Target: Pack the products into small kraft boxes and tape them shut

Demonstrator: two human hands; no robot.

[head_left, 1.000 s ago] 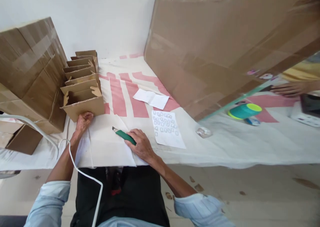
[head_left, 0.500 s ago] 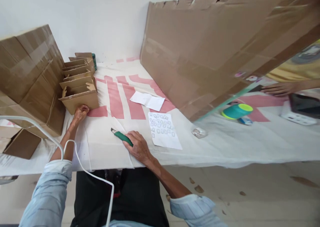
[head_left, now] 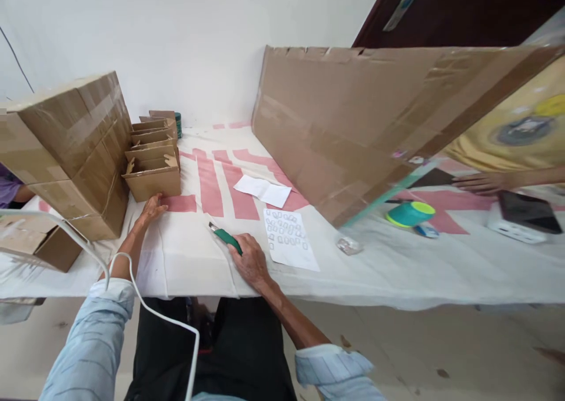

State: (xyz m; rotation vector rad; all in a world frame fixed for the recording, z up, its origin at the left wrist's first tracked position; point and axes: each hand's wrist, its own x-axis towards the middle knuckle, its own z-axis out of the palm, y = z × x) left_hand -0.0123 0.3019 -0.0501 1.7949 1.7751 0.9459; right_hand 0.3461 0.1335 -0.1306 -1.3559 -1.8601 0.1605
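Note:
My left hand (head_left: 152,208) lies at the lower front edge of a small open-topped cardboard box (head_left: 154,184), its fingers stretched out toward the cardboard. Whether the fingertips press on the box is hard to make out. In my right hand (head_left: 251,261) is a green utility knife (head_left: 226,239), its tip pointing left and away from me, low over the white cloth (head_left: 185,265). Behind the near box, several similar open boxes (head_left: 152,135) stand in a row. To the right of the knife lies a sheet printed with small outlines (head_left: 289,239).
Large taped cartons (head_left: 83,153) stand on the left. A big cardboard panel (head_left: 344,124) leans at the back right. Beyond it are a teal-and-yellow cylinder (head_left: 410,214), a white device with a dark top (head_left: 523,215) and another person's hand (head_left: 479,183). A white cable (head_left: 170,315) crosses in front.
The view has tilted, so the table scene sits slightly lower. The fingers of my left hand look flatter and straighter at the box. My right hand still holds the knife.

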